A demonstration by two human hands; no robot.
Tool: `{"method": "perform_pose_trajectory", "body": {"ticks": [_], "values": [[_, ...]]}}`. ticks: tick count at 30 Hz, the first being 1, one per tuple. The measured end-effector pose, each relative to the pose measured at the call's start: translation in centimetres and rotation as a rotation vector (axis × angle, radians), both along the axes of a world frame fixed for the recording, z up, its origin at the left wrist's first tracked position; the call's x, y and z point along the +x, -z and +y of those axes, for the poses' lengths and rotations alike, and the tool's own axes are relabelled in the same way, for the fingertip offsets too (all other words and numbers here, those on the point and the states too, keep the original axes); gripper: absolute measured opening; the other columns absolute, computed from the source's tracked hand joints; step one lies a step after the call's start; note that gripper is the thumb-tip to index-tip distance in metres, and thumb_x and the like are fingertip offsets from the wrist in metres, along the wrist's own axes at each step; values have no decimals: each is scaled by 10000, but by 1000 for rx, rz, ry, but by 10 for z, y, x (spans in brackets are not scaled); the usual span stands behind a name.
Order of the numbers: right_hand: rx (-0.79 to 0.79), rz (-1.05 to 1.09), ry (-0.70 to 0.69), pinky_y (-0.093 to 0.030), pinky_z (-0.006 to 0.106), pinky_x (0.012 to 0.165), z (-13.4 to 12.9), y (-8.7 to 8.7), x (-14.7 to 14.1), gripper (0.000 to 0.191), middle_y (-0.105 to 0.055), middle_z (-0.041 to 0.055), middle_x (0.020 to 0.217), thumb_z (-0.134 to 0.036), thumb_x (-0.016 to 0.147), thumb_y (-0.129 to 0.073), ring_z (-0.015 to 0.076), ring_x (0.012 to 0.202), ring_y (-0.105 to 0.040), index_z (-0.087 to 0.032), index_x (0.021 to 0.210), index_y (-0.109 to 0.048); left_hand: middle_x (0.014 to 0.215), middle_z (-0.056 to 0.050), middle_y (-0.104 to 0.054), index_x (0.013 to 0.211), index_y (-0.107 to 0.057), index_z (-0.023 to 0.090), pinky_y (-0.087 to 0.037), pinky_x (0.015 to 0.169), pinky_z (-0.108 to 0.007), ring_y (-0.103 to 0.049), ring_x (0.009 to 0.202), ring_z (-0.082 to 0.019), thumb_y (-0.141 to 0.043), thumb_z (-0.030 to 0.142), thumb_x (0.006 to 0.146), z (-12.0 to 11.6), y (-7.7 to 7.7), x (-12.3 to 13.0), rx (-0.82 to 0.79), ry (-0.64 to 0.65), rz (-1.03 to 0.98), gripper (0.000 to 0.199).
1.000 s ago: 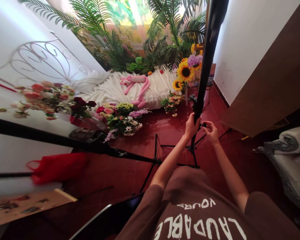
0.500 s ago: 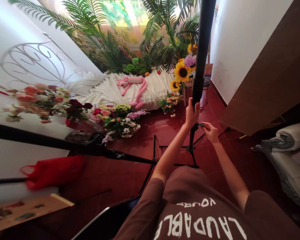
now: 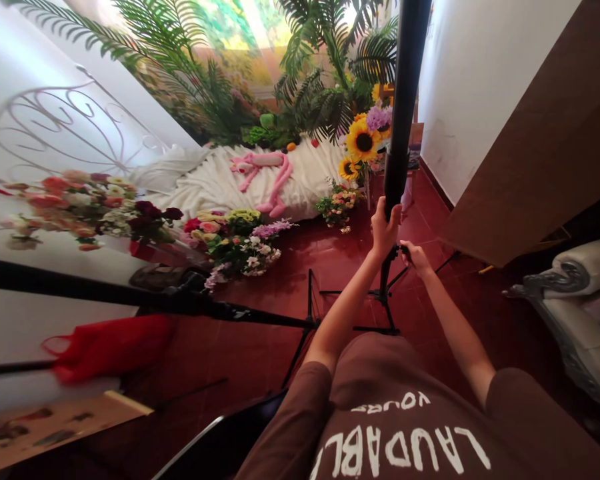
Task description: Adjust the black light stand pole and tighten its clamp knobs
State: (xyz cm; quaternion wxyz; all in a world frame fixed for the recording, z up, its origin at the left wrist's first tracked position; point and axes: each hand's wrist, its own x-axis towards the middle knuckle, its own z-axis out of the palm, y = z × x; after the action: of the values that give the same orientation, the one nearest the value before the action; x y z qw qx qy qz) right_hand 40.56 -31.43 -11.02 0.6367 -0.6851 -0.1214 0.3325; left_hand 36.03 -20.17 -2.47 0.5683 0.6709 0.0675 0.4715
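Observation:
A black stand pole (image 3: pixel 405 87) rises steeply from a folding base (image 3: pixel 383 297) on the dark red floor. My left hand (image 3: pixel 385 227) is wrapped round the pole's middle, thumb on its right side. Just below and to the right, my right hand (image 3: pixel 416 257) pinches a small black knob (image 3: pixel 403 249) that sticks out from the pole. Part of the knob is hidden by my fingers.
A second black stand (image 3: pixel 130 293) slants across the left. Behind lies a white-draped bed (image 3: pixel 310 177) with a pink plush toy (image 3: pixel 270 160). Flowers (image 3: pixel 245 247) stand before it. A red bag (image 3: pixel 105 347) is at left, a sofa (image 3: pixel 575 313) at right.
My right hand has moved slightly left and up, closer against the knob and pole. My left hand keeps its hold. The view has shifted a little.

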Motion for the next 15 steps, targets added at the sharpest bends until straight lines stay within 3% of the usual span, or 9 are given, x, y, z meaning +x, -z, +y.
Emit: {"method": "perform_pose_trajectory", "body": {"ticks": [3,5,7,11,15], "values": [[48,328,-174,-174,219,321,1,-6,5,439,-307,-73,309,-442,858,-446,69,275,-196,-236,475,-381,578,58,-506,1014,-569,191,-377,503,-188,-475,471,-57,-462,564,908,1,2,-2,12,1,11,403],[105,468,-272,-166,202,328,-1,-10,7,434,-206,-96,293,-359,875,-400,67,282,-106,-241,467,-305,574,60,-507,1031,-569,190,-364,489,-190,-463,456,-58,-476,557,905,3,5,-2,8,3,25,399],[187,491,-271,-192,182,345,-3,-10,6,402,-179,-108,303,-285,868,-409,73,304,-88,-235,485,-298,569,62,-497,1037,-569,190,-351,484,-192,-451,453,-60,-488,550,903,5,8,-1,10,-9,33,393],[372,376,-126,-261,165,391,0,-2,-4,280,-363,-90,365,-249,857,-431,88,351,-217,-221,590,-512,579,65,-470,1001,-566,193,-340,502,-195,-436,475,-64,-510,532,898,7,13,4,33,-35,39,359],[499,269,-72,-385,181,492,5,1,-14,260,-622,-32,586,-290,851,-435,100,483,-431,-230,796,-682,599,65,-470,975,-557,202,-340,512,-197,-433,488,-65,-534,516,889,6,16,4,32,-45,40,326]]}}
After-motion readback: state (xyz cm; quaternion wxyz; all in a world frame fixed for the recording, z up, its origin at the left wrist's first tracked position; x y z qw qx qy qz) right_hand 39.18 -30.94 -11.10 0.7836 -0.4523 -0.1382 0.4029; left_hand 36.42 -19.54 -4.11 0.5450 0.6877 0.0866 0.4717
